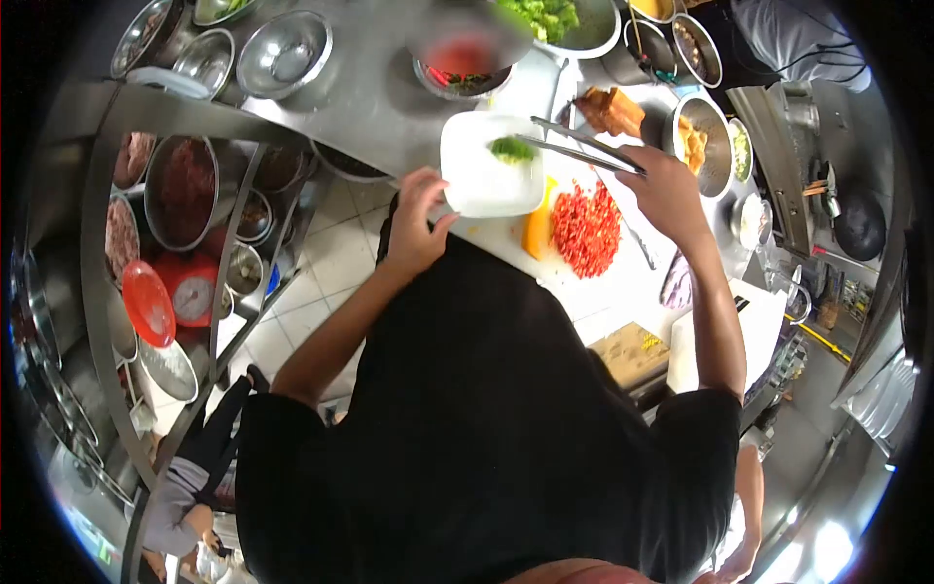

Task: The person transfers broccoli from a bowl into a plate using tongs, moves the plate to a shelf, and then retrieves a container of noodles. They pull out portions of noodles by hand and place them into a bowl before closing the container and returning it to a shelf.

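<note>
tongs of slim silver metal (593,148) cross the upper middle of the frame, arms apart, one tip close to bright green pieces (511,150) in a square white container (482,180). the right hand (664,185) is wrapped around the tongs' hinged end, apparently so the tips can reach over the rim. the left hand (420,224) grips the container's left edge between fingers and thumb, probably to steady it. just below and right, chopped red pieces (587,229) are heaped on a white board (574,290). toward the top, a round steel bowl of broccoli (595,46) seems placed within reach.
</note>
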